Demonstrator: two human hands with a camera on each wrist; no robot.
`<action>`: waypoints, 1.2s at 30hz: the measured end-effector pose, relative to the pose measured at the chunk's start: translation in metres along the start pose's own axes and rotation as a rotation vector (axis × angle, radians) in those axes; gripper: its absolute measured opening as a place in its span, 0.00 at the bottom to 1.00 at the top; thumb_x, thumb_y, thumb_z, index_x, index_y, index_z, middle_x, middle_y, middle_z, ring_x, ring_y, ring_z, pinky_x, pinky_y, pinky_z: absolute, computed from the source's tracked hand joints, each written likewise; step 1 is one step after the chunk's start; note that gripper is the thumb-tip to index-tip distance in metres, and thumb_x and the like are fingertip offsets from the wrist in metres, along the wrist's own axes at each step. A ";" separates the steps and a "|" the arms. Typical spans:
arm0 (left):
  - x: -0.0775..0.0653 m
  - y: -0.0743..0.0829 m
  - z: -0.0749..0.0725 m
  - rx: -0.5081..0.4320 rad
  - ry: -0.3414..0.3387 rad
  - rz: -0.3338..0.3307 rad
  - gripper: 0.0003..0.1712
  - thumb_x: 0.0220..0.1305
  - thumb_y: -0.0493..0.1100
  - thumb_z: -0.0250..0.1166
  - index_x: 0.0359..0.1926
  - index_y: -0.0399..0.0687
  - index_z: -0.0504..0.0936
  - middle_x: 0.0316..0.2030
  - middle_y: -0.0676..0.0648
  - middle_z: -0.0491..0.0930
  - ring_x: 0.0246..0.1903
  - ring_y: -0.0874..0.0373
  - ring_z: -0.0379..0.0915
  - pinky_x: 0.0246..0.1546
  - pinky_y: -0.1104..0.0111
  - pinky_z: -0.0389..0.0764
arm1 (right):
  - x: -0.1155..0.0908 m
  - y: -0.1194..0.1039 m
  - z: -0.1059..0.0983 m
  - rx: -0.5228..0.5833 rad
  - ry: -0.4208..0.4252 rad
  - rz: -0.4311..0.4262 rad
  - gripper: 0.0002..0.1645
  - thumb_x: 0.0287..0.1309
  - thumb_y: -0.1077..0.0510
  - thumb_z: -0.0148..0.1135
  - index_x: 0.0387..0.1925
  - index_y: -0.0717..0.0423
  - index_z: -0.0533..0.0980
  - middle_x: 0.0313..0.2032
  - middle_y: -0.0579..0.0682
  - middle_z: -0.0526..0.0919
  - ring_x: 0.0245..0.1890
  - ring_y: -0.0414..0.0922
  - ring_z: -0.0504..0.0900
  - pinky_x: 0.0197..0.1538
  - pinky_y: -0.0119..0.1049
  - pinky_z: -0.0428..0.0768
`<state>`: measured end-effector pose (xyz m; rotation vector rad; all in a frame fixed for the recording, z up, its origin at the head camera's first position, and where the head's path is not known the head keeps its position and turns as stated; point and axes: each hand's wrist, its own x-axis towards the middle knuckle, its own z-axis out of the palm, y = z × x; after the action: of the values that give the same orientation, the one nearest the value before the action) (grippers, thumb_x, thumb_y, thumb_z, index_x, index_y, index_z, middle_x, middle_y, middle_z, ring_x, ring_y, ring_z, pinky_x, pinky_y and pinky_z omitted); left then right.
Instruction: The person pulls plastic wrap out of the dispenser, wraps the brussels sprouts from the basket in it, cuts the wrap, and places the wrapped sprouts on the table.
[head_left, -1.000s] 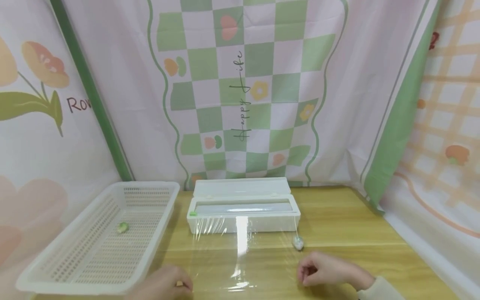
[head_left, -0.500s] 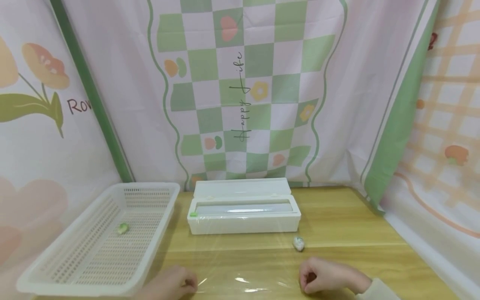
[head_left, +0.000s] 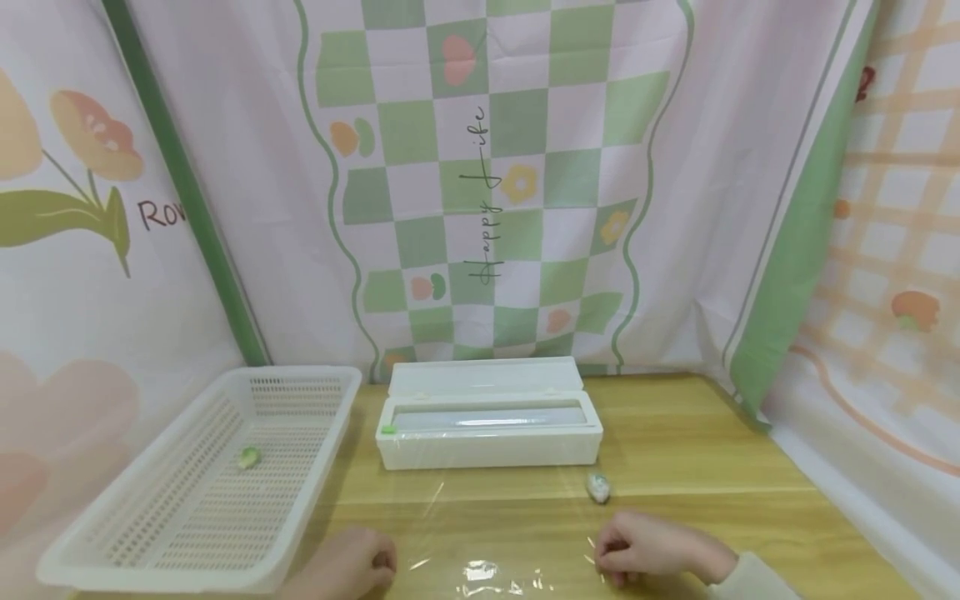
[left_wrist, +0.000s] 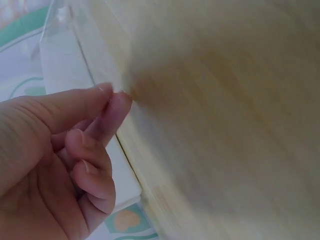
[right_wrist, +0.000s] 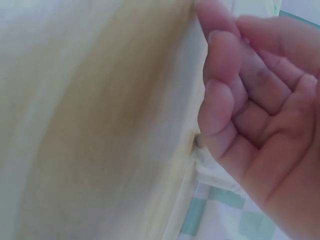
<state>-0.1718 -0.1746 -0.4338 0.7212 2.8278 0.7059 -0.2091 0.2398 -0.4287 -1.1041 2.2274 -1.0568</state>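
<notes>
A sheet of clear cling film (head_left: 480, 570) spans the wooden tabletop between both hands, showing mainly by its glints. My left hand (head_left: 352, 564) pinches its left near corner; in the left wrist view, thumb and index fingertip meet and the other fingers curl in. On the opposite side, my right hand (head_left: 652, 546) pinches the right near corner, with fingers curled toward the palm in the right wrist view. Beyond the hands stands a white cling film dispenser box (head_left: 487, 450), its lid (head_left: 486, 377) raised and the roll visible in its slot. A green slider (head_left: 388, 429) sits at its left end.
At left is a white perforated basket (head_left: 348, 400) holding one small pale green Brussels-sprout-like item (head_left: 249, 457). A small film-wrapped lump (head_left: 598, 487) lies on the table (head_left: 667, 433) just beyond the right hand. Printed curtains (head_left: 720, 208) enclose the back and sides.
The film between the hands and the box has sunk lower, and its tall bright streak and folds on the box front are gone. Both hands have shifted slightly, keeping their pinch.
</notes>
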 end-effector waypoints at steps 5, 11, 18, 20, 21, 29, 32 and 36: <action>0.002 0.002 0.004 0.023 -0.032 -0.028 0.07 0.46 0.38 0.66 0.24 0.56 0.76 0.18 0.63 0.68 0.20 0.68 0.64 0.21 0.71 0.69 | 0.005 0.001 0.003 -0.006 0.024 0.025 0.07 0.53 0.68 0.59 0.27 0.55 0.70 0.17 0.39 0.76 0.17 0.32 0.74 0.19 0.27 0.74; 0.004 0.004 0.011 0.011 -0.013 0.031 0.11 0.47 0.36 0.65 0.29 0.55 0.73 0.19 0.63 0.67 0.19 0.69 0.63 0.19 0.73 0.68 | 0.008 0.002 0.005 -0.229 0.068 -0.053 0.17 0.45 0.68 0.64 0.32 0.52 0.66 0.18 0.32 0.69 0.18 0.27 0.68 0.20 0.25 0.71; 0.004 0.006 0.012 0.002 0.000 0.070 0.11 0.52 0.36 0.63 0.31 0.55 0.70 0.19 0.63 0.67 0.19 0.69 0.63 0.17 0.73 0.68 | 0.011 0.007 0.004 -0.147 0.099 -0.017 0.19 0.43 0.68 0.65 0.35 0.55 0.65 0.20 0.35 0.67 0.20 0.28 0.66 0.21 0.25 0.70; 0.004 0.005 0.012 0.027 0.007 0.063 0.10 0.52 0.36 0.63 0.32 0.54 0.72 0.20 0.63 0.68 0.20 0.69 0.64 0.19 0.73 0.70 | 0.013 0.008 0.003 -0.093 0.106 0.026 0.19 0.44 0.68 0.65 0.35 0.56 0.65 0.20 0.37 0.68 0.19 0.29 0.67 0.20 0.25 0.69; 0.004 0.005 0.011 0.041 0.012 0.060 0.10 0.52 0.36 0.63 0.33 0.53 0.72 0.20 0.63 0.68 0.20 0.69 0.65 0.20 0.72 0.71 | 0.014 0.008 0.002 -0.068 0.109 0.050 0.18 0.44 0.68 0.65 0.35 0.56 0.66 0.19 0.38 0.69 0.18 0.30 0.67 0.20 0.25 0.69; 0.006 -0.001 0.009 0.080 0.045 0.088 0.14 0.48 0.35 0.64 0.29 0.55 0.68 0.19 0.63 0.65 0.19 0.68 0.62 0.18 0.72 0.67 | 0.017 0.008 0.002 0.015 0.131 0.169 0.17 0.44 0.68 0.65 0.33 0.56 0.66 0.19 0.44 0.69 0.14 0.33 0.66 0.15 0.22 0.63; 0.006 -0.002 0.009 0.030 0.045 0.081 0.14 0.47 0.34 0.62 0.27 0.56 0.66 0.17 0.62 0.62 0.17 0.68 0.59 0.16 0.73 0.65 | 0.017 0.007 0.003 -0.002 0.141 0.182 0.17 0.43 0.68 0.64 0.32 0.56 0.65 0.19 0.45 0.69 0.13 0.33 0.66 0.13 0.23 0.64; 0.006 -0.003 0.007 -0.039 0.051 0.084 0.13 0.46 0.33 0.59 0.25 0.55 0.65 0.17 0.62 0.60 0.17 0.68 0.57 0.16 0.74 0.64 | 0.016 0.007 0.004 -0.005 0.145 0.189 0.18 0.42 0.68 0.65 0.32 0.55 0.65 0.19 0.46 0.69 0.13 0.34 0.66 0.12 0.24 0.66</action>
<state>-0.1766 -0.1709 -0.4412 0.8311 2.8353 0.8010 -0.2194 0.2275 -0.4373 -0.8224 2.3938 -1.0807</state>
